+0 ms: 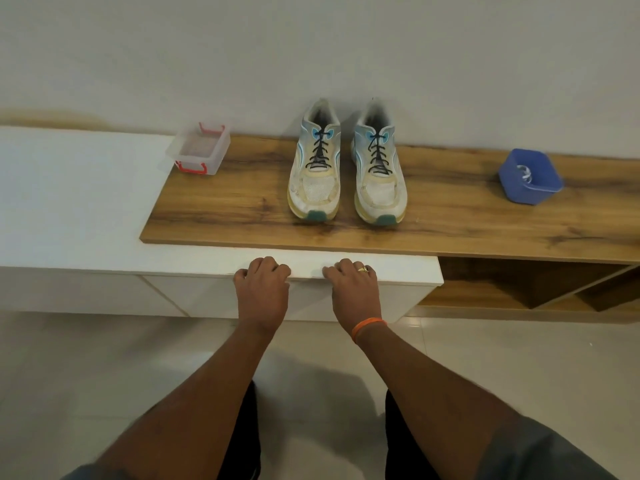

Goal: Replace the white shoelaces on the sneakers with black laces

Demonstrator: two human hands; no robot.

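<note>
Two pale sneakers stand side by side on the wooden shelf [225,209], toes toward me: the left sneaker [315,181] and the right sneaker [379,185]. Black laces [318,150] run through the eyelets of both. A blue tub [530,178] at the right holds a white lace [524,173]. My left hand [263,289] and my right hand [353,289] rest on the front edge of the white cabinet top [104,220], fingers curled over the edge, holding nothing. Both hands are well in front of the sneakers.
A clear plastic box [199,148] with red clips sits at the shelf's left end and looks empty. The wall stands right behind the shoes. Open wooden compartments [519,289] lie under the shelf at the right. Pale floor tiles are below.
</note>
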